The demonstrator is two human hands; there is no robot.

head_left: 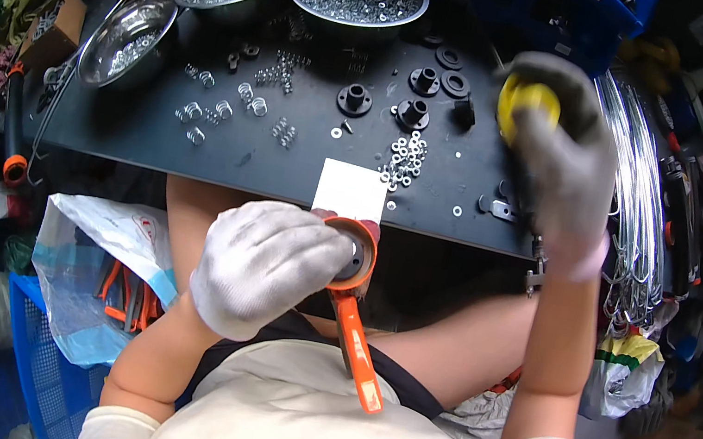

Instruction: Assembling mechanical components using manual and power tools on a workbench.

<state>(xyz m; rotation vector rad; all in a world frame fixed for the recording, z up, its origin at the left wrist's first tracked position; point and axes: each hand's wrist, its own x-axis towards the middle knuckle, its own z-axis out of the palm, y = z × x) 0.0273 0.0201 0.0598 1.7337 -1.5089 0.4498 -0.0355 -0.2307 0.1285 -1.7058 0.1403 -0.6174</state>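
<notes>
My left hand, in a white knit glove, is closed with its fingertips at the round head of an orange-handled tool. A grey disc with small holes shows inside that ring-shaped head. The handle points down toward my lap, and the head is just below the front edge of the table. My right hand, gloved and smeared by motion, is raised over the right side of the table. Its fingers wrap round a yellow rounded thing, partly hidden by the glove. A white card lies at the table edge, above the orange head.
Several small nuts, springs and black flanged parts lie on the dark table. Metal bowls of hardware stand at the back. Long bent wires hang at right; a plastic bag with orange handles is at left.
</notes>
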